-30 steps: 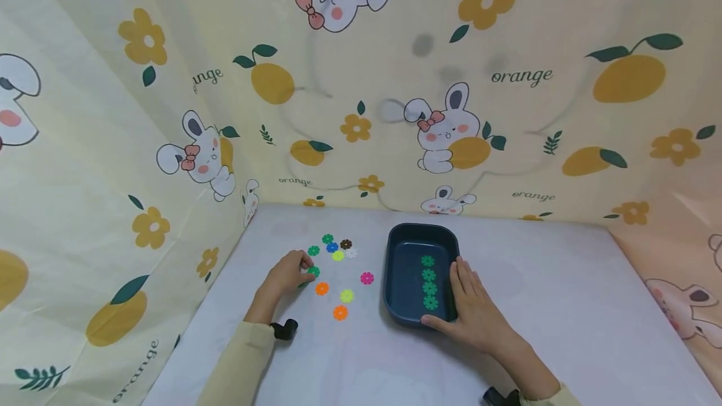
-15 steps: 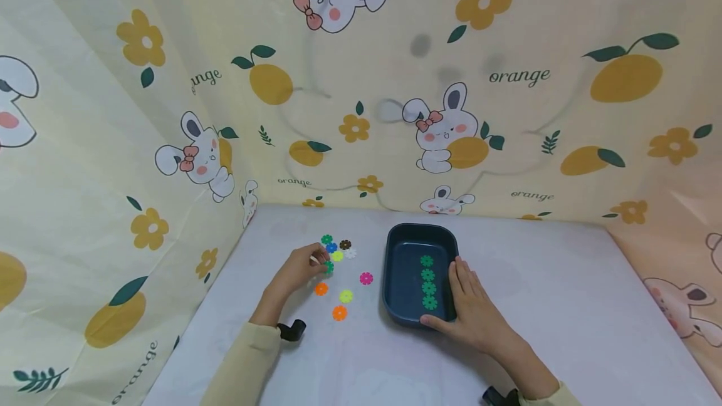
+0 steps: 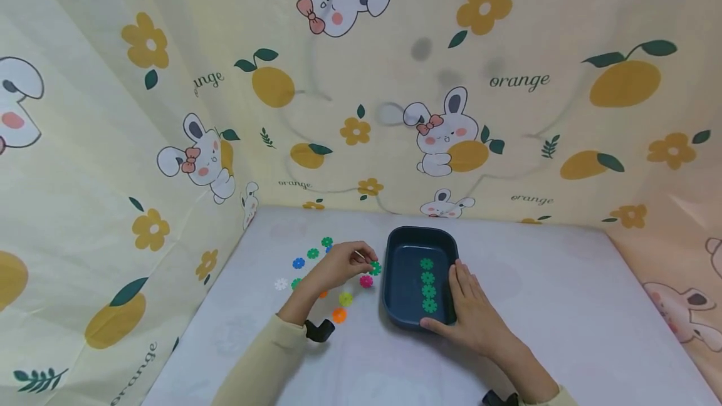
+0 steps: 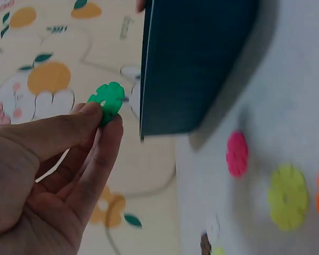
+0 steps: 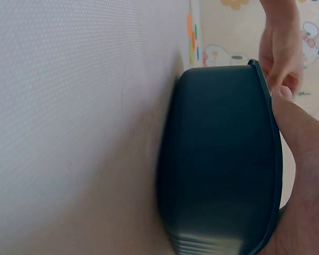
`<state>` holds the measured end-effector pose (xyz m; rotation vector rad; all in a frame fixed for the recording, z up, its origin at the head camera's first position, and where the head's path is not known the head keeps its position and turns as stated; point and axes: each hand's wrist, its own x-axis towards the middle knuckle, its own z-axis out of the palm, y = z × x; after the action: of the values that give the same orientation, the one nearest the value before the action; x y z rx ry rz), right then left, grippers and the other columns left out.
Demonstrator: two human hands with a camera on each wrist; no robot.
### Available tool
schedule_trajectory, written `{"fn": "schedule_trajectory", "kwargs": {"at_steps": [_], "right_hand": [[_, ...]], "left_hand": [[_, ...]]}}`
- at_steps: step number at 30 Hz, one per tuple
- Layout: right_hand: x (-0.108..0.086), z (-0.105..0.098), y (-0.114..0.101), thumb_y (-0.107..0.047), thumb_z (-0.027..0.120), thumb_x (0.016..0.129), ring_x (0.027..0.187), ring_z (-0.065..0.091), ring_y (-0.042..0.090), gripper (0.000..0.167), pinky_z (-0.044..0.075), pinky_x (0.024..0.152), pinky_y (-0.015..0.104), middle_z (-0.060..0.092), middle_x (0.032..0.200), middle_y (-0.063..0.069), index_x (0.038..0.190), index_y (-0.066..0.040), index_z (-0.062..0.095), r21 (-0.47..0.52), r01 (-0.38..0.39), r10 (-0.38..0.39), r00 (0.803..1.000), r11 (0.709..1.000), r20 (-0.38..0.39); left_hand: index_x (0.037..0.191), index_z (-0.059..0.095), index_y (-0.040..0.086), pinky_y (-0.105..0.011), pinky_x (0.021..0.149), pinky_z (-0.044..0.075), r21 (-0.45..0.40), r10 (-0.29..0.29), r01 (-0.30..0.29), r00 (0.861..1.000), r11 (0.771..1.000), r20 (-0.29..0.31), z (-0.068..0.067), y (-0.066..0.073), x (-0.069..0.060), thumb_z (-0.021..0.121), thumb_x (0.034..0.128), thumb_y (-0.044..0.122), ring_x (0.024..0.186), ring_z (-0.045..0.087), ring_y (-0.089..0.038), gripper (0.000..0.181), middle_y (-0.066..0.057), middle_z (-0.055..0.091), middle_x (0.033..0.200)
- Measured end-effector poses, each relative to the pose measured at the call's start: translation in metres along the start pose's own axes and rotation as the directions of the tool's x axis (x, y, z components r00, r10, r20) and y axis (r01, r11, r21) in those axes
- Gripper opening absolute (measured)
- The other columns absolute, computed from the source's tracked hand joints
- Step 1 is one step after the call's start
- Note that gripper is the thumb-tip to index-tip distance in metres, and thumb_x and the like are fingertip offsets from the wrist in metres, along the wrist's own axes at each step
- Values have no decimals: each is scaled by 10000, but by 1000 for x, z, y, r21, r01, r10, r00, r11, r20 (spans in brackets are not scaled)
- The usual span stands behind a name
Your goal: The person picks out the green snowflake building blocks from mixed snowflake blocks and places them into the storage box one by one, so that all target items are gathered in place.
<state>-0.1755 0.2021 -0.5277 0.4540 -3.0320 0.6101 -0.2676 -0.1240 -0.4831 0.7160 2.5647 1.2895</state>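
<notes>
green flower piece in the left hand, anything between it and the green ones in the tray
Only the tray's left rim stands between the green flower piece and the green row inside; in the left wrist view the piece appears higher than that rim. The right hand is at the near right corner, not between them.

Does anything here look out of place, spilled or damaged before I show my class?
Nothing stands out. The dark blue tray sits upright, the right hand against its side, and four green flower pieces line up inside. The left hand pinches another green piece. The loose flower pieces lie scattered on the table, none visibly broken.
</notes>
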Motion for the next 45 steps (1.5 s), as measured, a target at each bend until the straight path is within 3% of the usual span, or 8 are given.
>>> {"fn": "schedule_trajectory", "kwargs": {"at_steps": [5, 10, 18, 25, 35, 39, 45], "right_hand": [[0, 0, 0, -849, 681, 832, 1640, 78, 450, 1364, 161, 1290, 632, 56, 1766, 282, 1664, 97, 159, 5, -5, 4, 1000, 1000, 8], [0, -1, 0, -844, 676, 841, 1641, 72, 448, 1357, 158, 1293, 626, 47, 1768, 277, 1669, 90, 143, 10, 1, -1, 1000, 1000, 4], [1, 0, -1, -821, 689, 851, 1650, 44, 422, 1342, 147, 1297, 619, 44, 1772, 265, 1675, 79, 128, 26, 5, -5, 1000, 1000, 2], [1, 1, -1, -855, 656, 847, 1641, 76, 447, 1350, 157, 1292, 626, 67, 1765, 280, 1669, 86, 146, 17, 19, -19, 1000, 1000, -7], [0, 1, 0, -861, 648, 848, 1636, 93, 458, 1348, 169, 1287, 633, 69, 1765, 282, 1668, 88, 153, 7, 19, -19, 1000, 1000, -9], [-1, 1, 0, -857, 652, 848, 1638, 81, 453, 1350, 170, 1285, 638, 68, 1763, 287, 1668, 90, 148, 12, 21, -21, 1000, 1000, -7], [-3, -1, 0, -827, 657, 873, 1641, 69, 446, 1321, 167, 1287, 635, 82, 1758, 295, 1662, 101, 147, 2, 33, -33, 999, 999, -5]], "left_hand": [[1134, 756, 180, -261, 860, 597, 5, 44, -44, 996, 999, 79, 13, 14, 14, 745, 1024, 108, 1000, 690, -116, 132, 72, 744, 1093], [1143, 755, 149, -227, 845, 579, 28, 89, -95, 983, 995, 159, 26, 23, 30, 736, 1026, 88, 946, 669, -72, 133, 47, 742, 1080], [1142, 774, 107, -168, 808, 557, 144, 87, -131, 956, 981, 279, 47, 26, 55, 748, 1017, 81, 851, 646, -35, 130, 16, 758, 1043], [1137, 790, 94, -153, 793, 546, 230, 68, -174, 911, 957, 407, 56, 30, 70, 754, 1011, 79, 856, 641, -26, 132, 42, 748, 1022], [1054, 799, 132, -157, 746, 536, 340, -36, -177, 844, 923, 535, 69, 36, 83, 758, 992, 48, 811, 631, -44, 112, 72, 716, 932], [1049, 796, 121, -166, 732, 524, 355, -52, -174, 837, 919, 545, 74, 36, 84, 763, 988, 49, 801, 617, -54, 100, 45, 729, 940], [1029, 803, 119, -147, 731, 511, 380, -20, -225, 839, 897, 544, 82, 38, 80, 775, 971, 39, 804, 613, -28, 102, 80, 719, 911]]}}
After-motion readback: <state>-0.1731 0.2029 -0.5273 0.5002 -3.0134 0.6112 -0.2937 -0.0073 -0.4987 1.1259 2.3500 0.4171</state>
